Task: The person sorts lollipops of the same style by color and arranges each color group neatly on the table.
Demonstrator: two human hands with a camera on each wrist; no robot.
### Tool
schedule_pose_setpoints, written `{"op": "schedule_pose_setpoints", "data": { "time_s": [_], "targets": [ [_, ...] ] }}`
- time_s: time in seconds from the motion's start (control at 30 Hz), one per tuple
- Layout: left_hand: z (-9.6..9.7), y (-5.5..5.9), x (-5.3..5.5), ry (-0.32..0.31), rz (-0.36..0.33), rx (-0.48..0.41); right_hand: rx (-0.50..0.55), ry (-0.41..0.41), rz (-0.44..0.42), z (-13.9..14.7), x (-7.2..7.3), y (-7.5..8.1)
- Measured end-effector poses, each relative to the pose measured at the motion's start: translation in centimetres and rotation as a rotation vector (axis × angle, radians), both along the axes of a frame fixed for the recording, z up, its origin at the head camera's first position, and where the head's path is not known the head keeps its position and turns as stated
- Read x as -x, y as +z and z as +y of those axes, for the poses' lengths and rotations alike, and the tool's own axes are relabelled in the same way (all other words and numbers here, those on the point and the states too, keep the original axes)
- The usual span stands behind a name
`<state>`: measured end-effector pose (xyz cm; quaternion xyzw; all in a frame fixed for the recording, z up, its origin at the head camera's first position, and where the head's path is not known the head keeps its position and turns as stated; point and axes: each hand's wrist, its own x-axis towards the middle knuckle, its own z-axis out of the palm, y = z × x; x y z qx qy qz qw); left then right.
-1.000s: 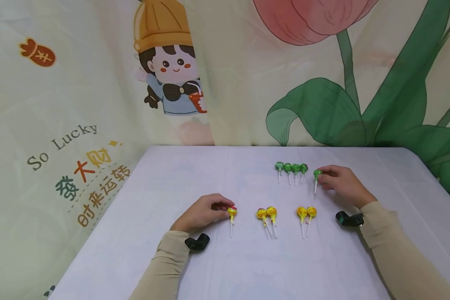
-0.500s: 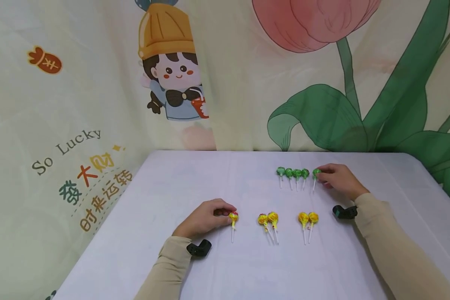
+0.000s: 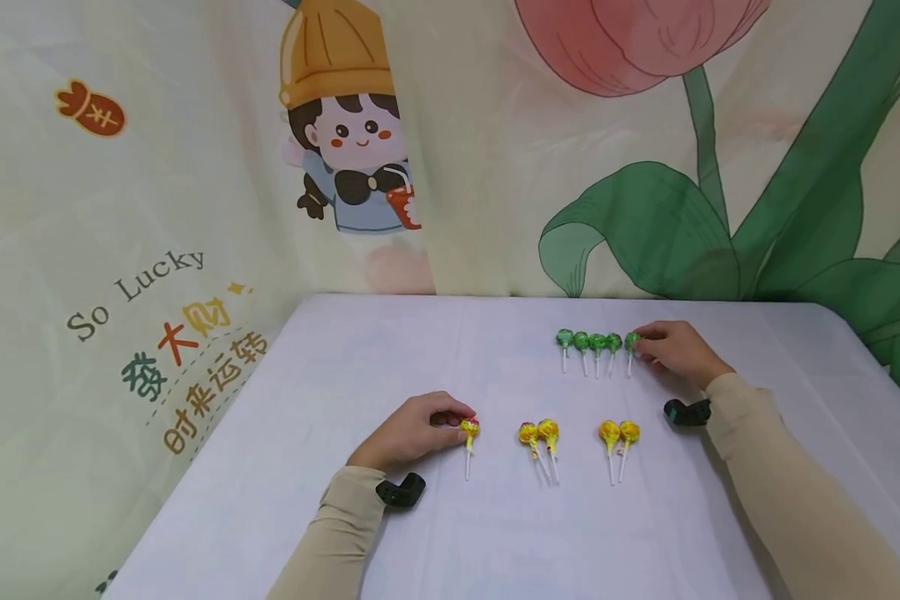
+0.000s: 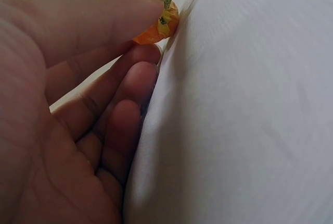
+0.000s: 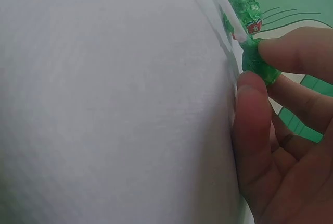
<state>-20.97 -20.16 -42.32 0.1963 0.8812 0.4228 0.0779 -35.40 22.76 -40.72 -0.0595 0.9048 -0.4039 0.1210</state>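
Observation:
My left hand pinches the head of a yellow lollipop between thumb and fingers, its white stick pointing toward me. In the left wrist view the wrapper looks orange and yellow under the thumb. At the back right, my right hand pinches a green lollipop by its head. This one stands at the right end of a row of several green lollipops, a small gap from its neighbour. The right wrist view shows thumb and fingers around the green wrapper, close over the tabletop.
Two yellow lollipops lie side by side in the middle of the white-covered table. Another yellow pair lies to their right. Behind the table's far edge hangs a printed cloth. Each wrist wears a black camera.
My right hand has moved left with the green lollipop, narrowing the gap to the green row. The left hand keeps its pinch on the yellow lollipop in the same place.

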Motion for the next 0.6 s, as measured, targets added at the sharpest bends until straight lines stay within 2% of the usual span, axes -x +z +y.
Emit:
{"op": "schedule_pose_setpoints", "data": {
  "time_s": [0.2, 0.6],
  "targets": [
    [0.14, 0.36, -0.18, -0.006, -0.011, -0.022, -0.019, 0.004, 0.02, -0.15, 0.17, -0.01],
    [0.18, 0.41, -0.25, 0.01, -0.016, 0.005, -0.023, 0.008, 0.033, -0.33, 0.16, -0.26]
  ]
}}
